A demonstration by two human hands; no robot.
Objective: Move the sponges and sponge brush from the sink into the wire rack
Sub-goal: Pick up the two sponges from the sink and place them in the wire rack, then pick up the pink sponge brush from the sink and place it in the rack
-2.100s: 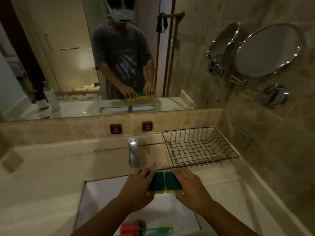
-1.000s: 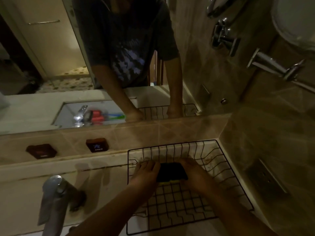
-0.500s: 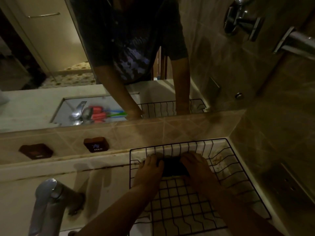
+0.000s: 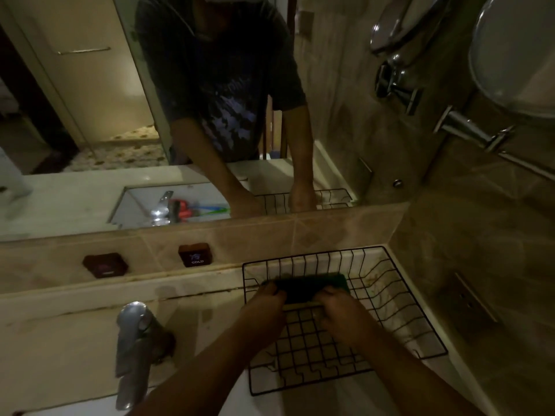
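Observation:
Two dark green sponges [image 4: 312, 285] lie side by side on the floor of the black wire rack [image 4: 399, 298], close to its back wall. My left hand [image 4: 264, 304] rests at their left end with curled fingers touching them. My right hand [image 4: 339, 307] touches their front right part the same way. Whether either hand still grips is hard to tell in the dim light. The pink sponge brush with a green handle [image 4: 195, 208] shows only as a reflection in the mirror, lying in the sink; the sink itself is below the frame.
A chrome tap [image 4: 132, 349] stands left of the rack. Two dark red buttons [image 4: 195, 255] sit on the tiled ledge under the mirror. The tiled wall with a socket plate [image 4: 471, 298] and a round swing mirror [image 4: 510, 55] closes the right side.
Both hands carried the two sponges from above the sink into the rack and pushed them toward its back wall. Now the hands have slid back, so more of the sponges shows.

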